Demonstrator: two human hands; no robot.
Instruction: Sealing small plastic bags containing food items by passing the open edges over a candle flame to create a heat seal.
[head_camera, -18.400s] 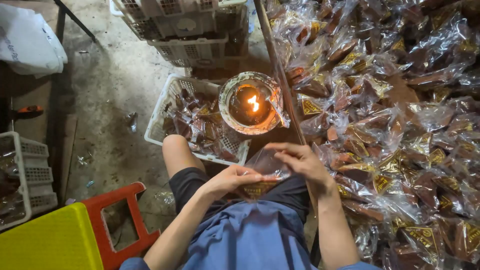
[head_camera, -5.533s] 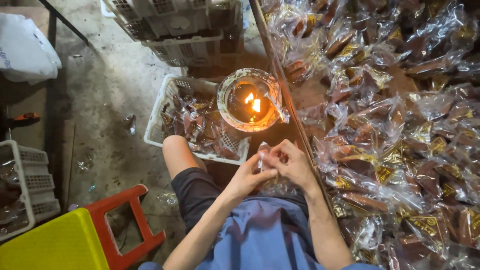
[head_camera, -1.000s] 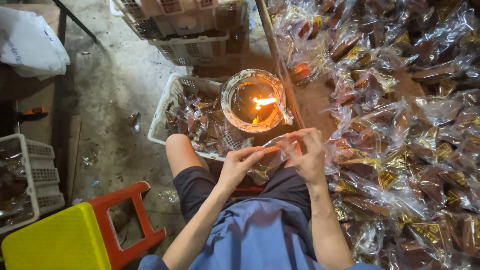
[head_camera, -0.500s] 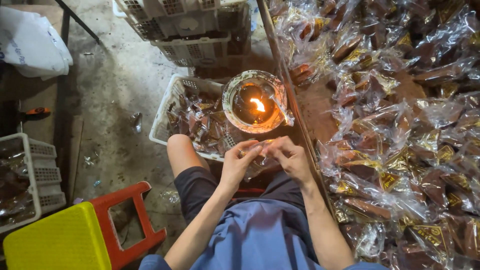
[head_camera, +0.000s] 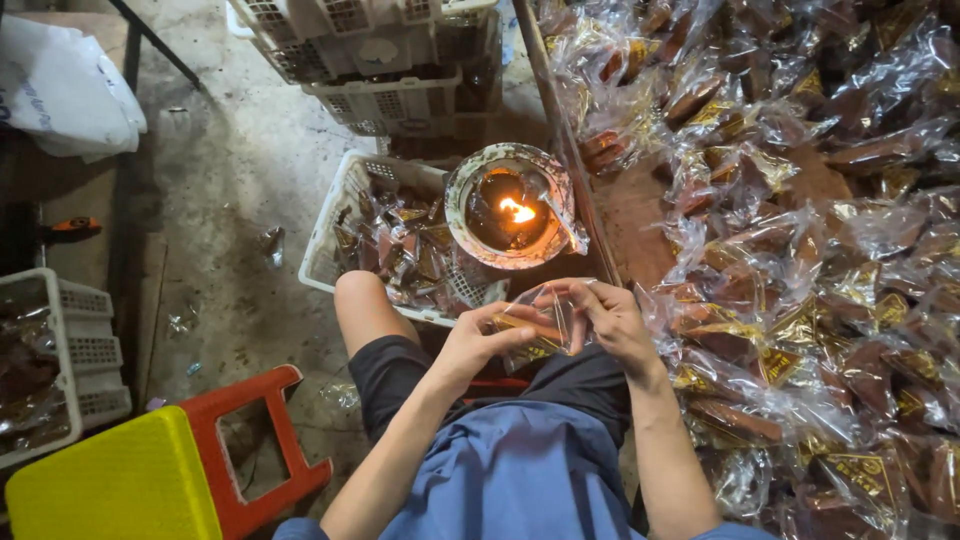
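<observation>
A clear plastic packet (head_camera: 540, 325) with a brown sweet inside is pinched between the left hand (head_camera: 480, 345) and right hand (head_camera: 610, 320), above the lap. It is held just below the lit candle bowl (head_camera: 510, 205), beside the desk (head_camera: 640, 210) heaped with wrapped packets (head_camera: 800, 250).

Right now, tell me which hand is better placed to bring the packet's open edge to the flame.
Probably the right hand: its fingers pinch the clear packet at its upper edge, closest to the burning bowl lamp. The left hand supports the packet's lower side, farther from the flame.
</observation>
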